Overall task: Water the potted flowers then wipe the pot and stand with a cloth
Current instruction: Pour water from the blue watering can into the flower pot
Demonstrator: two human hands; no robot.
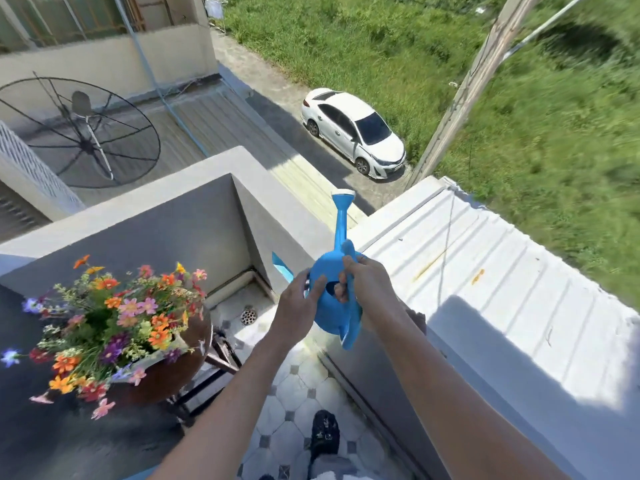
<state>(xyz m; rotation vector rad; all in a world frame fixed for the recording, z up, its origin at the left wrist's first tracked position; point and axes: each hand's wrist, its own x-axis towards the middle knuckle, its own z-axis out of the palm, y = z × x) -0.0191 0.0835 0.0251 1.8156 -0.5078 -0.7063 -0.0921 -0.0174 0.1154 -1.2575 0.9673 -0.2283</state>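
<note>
A blue watering can (334, 271) is held up over the balcony floor, its long spout pointing away toward the wall corner. My right hand (363, 282) is closed around the can's handle. My left hand (299, 306) presses against the can's left side, fingers spread on its body. The potted flowers (114, 320), a bunch of orange, pink, purple and red blooms, stand at the lower left on a round dark brown stand (188, 358). The pot itself is mostly hidden by the flowers. The can is to the right of the flowers, apart from them. No cloth is visible.
The grey balcony wall (194, 216) wraps the corner ahead, with a floor drain (248, 315) below it. A white corrugated roof (485, 271) lies to the right. Tiled floor and my shoe (325, 433) are underneath. A satellite dish and a parked white car lie beyond.
</note>
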